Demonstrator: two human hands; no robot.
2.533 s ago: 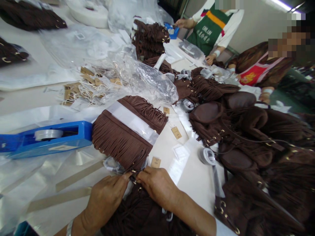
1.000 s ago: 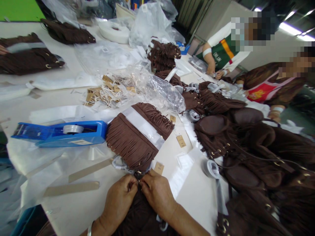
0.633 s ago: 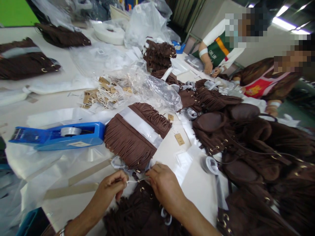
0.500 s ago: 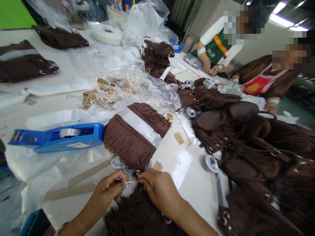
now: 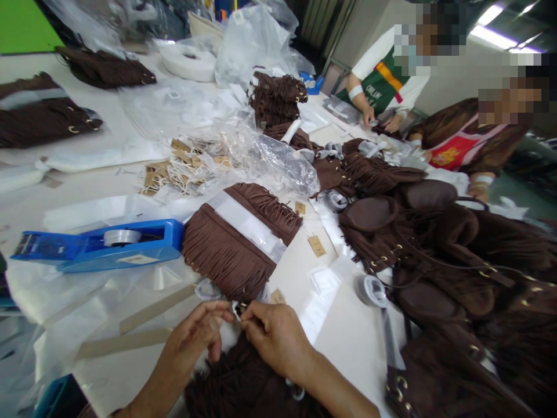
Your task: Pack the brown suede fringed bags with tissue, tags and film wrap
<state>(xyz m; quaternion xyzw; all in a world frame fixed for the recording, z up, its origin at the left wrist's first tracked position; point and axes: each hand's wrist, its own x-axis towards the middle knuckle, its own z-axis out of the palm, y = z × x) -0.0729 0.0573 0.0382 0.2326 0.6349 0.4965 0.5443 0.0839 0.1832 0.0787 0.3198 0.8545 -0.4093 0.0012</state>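
Observation:
Low in the middle, my right hand point(image 5: 278, 337) pinches a white string point(image 5: 237, 311) at the top of a dark brown fringed bag point(image 5: 252, 383). Fingers apart, my left hand point(image 5: 195, 331) reaches to the left side of that string; its fingertips are close to it, and whether they touch is unclear. Part of the bag is hidden under my right hand and forearm. Just beyond my hands lies another brown fringed bag point(image 5: 226, 249) with a white band point(image 5: 248, 223) across it. A brown paper tag point(image 5: 277, 297) lies by my right hand.
A blue tape dispenser point(image 5: 152, 247) stands at the left. Stringed tags point(image 5: 187, 165) lie heaped beside clear plastic point(image 5: 270, 157). Brown bags point(image 5: 435, 249) crowd the right, near a tape roll point(image 5: 372, 290). Two people point(image 5: 383, 87) work across the table.
My left fingers have loosened from their pinch on the string and spread. The string, stretched between my hands before, now forms a small loop by my right fingertips.

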